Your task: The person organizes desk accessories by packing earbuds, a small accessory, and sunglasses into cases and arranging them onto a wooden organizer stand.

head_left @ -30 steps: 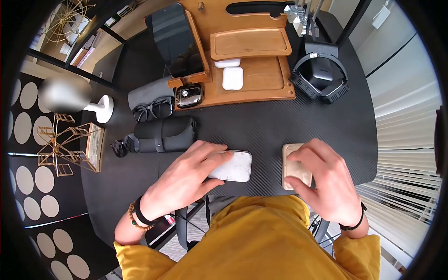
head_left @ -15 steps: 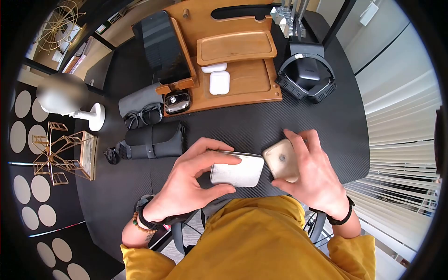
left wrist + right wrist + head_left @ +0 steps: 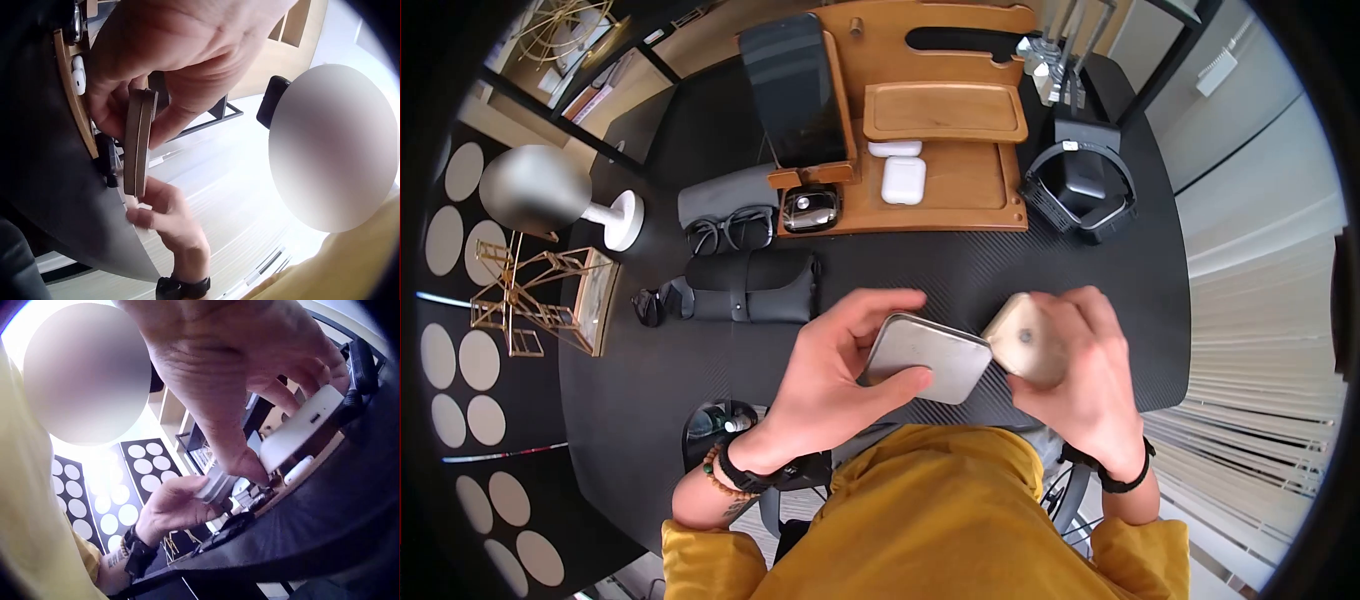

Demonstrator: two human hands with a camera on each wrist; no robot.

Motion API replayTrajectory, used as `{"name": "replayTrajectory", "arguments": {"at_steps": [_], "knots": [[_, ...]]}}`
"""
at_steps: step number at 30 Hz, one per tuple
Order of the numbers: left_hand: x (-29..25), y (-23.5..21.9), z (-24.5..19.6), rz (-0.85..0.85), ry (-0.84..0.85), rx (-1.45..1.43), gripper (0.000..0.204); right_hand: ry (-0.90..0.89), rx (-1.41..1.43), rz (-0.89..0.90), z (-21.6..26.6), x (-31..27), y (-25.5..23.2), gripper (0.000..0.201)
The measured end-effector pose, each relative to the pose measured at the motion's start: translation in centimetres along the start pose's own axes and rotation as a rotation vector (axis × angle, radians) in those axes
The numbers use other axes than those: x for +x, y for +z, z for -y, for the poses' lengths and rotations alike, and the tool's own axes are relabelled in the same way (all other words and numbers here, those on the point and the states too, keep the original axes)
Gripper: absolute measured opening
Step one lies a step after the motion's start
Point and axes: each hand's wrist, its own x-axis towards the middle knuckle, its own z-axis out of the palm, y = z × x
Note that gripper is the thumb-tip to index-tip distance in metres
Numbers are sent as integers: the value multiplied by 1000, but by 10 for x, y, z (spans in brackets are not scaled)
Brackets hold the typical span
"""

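A flat silver metal tin [image 3: 930, 360] with rounded corners is tilted in my left hand [image 3: 830, 365]. The thumb lies on its broad face while the other fingers reach behind it. Seen edge-on in the left wrist view, the tin [image 3: 139, 144] shows a seam along its side. My right hand [image 3: 1085, 370] grips a flat cream device [image 3: 1018, 335] with a dark round mark on its face. The right wrist view shows a small charging port on the edge of this device [image 3: 300, 431]. In the head view, tin and device meet corner to corner above the black desk.
Behind the hands stands a wooden desk organiser [image 3: 945, 220] with a tablet [image 3: 795, 90] and a white earbud case [image 3: 903, 180]. Left of it lie glasses [image 3: 730, 232] and a black pouch [image 3: 750, 285]. A black headset [image 3: 1080, 190] sits at the back right, a white lamp [image 3: 622, 220] far left.
Both hands have raised their things from the desk and brought them together. The tin has tilted in the left hand; the cream device has turned and moved left in the right hand.
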Motion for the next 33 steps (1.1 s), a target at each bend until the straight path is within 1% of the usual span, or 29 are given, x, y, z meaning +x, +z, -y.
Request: {"name": "replayTrajectory", "arguments": {"at_steps": [2, 4, 6, 8, 9, 10, 11, 12, 13, 16, 18, 20, 22, 26, 28, 29, 31, 33], "knots": [[2, 3, 8, 0, 15, -20, 56, -7, 59, -164, 7, -1, -9, 75], [5, 8, 11, 25, -39, -85, 55, -79, 106, -213, 21, -1, -21, 74], [8, 17, 11, 32, -59, -110, 55, -158, 182, -173, 30, -2, -27, 76], [10, 23, 11, 50, 41, -111, 56, -183, 188, -167, 36, -1, -29, 77], [11, 23, 15, 73, 45, -138, 63, -235, 212, -131, 38, 2, -29, 77], [10, 25, 15, 73, 48, -138, 63, -289, 236, -94, 39, 4, -28, 77], [9, 25, 15, 96, 24, -196, 66, -287, 238, -55, 39, 3, -24, 78], [9, 25, 15, 119, -1, -254, 70, -290, 237, -56, 40, 3, -21, 78], [9, 24, 14, 119, 3, -254, 70, -277, 244, -55, 41, 3, -19, 79], [6, 16, 9, 231, -42, -325, 82, -261, 253, -45, 40, 6, -19, 80], [3, 14, 8, 261, -30, -375, 84, -256, 253, -36, 37, 7, -20, 80], [0, 14, 11, 285, -16, -429, 87, -291, 303, -33, 35, 10, -21, 79], [0, 15, 16, 273, 110, -373, 90, -297, 346, -19, 33, 13, -18, 78], [0, 12, 19, 233, 166, -289, 93, -313, 450, -1, 27, 18, -13, 77], [1, 12, 21, 193, 288, -186, 92, -318, 492, 9, 23, 19, -10, 78], [2, 12, 20, 188, 293, -190, 92, -317, 538, 13, 21, 19, -8, 79], [3, 13, 17, 145, 353, -96, 89, -309, 582, 29, 15, 18, -3, 81], [3, 14, 16, 135, 345, -95, 93, -298, 627, 43, 12, 19, 2, 83]]}}
